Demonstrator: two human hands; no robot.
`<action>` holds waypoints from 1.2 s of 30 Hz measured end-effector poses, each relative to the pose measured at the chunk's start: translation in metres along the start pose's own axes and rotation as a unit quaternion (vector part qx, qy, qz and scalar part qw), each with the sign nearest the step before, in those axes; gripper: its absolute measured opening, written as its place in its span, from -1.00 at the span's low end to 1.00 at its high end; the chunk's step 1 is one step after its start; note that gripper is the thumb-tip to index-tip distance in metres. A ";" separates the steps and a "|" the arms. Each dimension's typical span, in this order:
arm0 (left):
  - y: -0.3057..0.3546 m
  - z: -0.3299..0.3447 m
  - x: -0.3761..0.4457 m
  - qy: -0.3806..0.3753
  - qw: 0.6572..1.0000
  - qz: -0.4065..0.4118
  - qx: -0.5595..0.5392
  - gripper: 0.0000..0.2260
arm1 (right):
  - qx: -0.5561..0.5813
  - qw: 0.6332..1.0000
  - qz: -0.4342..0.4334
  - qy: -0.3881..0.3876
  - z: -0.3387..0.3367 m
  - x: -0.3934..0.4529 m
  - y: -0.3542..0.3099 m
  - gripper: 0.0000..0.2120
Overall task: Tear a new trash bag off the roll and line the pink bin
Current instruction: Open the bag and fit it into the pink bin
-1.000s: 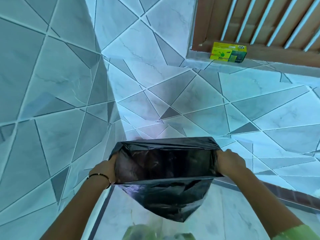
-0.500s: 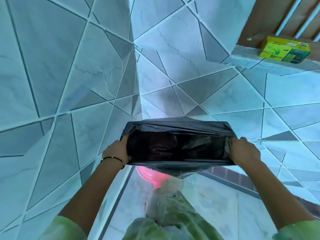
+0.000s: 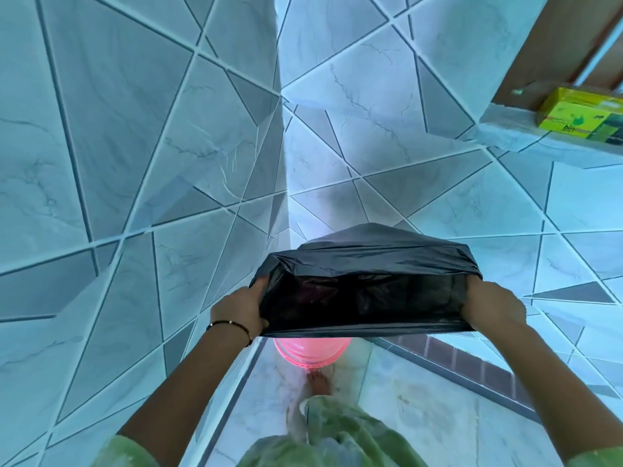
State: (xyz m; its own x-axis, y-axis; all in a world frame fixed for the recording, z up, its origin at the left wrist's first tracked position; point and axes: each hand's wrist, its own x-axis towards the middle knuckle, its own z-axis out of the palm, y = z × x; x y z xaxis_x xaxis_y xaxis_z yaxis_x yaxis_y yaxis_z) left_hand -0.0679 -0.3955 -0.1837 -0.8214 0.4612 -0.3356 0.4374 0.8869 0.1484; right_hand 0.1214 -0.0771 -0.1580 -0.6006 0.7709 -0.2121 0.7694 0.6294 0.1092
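Black bag (image 3: 365, 288), mouth stretched wide and facing the camera, long axis running 9 to 3 o'clock. Left hand (image 3: 240, 310) clamps the 9 o'clock edge, right hand (image 3: 493, 306) the 3 o'clock edge, fingers curled over the rim. Pink bin (image 3: 308, 354) stands on the floor directly below, partly hidden, in the wall corner; open floor lies toward 4 o'clock.
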 end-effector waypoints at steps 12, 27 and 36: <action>0.006 0.058 0.034 -0.109 0.988 0.044 -0.096 -0.19 | -0.051 0.992 0.030 -0.108 0.035 0.037 0.009 -0.70; -0.049 0.139 0.158 -0.173 0.971 -0.153 -0.052 -0.28 | -0.071 0.970 -0.087 -0.215 0.152 0.147 -0.104 -0.65; -0.061 0.169 0.171 -0.164 0.957 -0.221 -0.091 -0.31 | -0.032 0.965 -0.095 -0.242 0.206 0.178 -0.141 -0.64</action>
State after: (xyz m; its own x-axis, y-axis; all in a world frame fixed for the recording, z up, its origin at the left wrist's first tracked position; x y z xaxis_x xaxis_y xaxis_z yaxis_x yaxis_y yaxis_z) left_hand -0.1732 -0.3747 -0.4076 -0.7394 0.0338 -0.6724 -0.0224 0.9969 0.0748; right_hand -0.0486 -0.0486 -0.4114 -0.5452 0.5144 -0.6619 0.6311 0.7716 0.0799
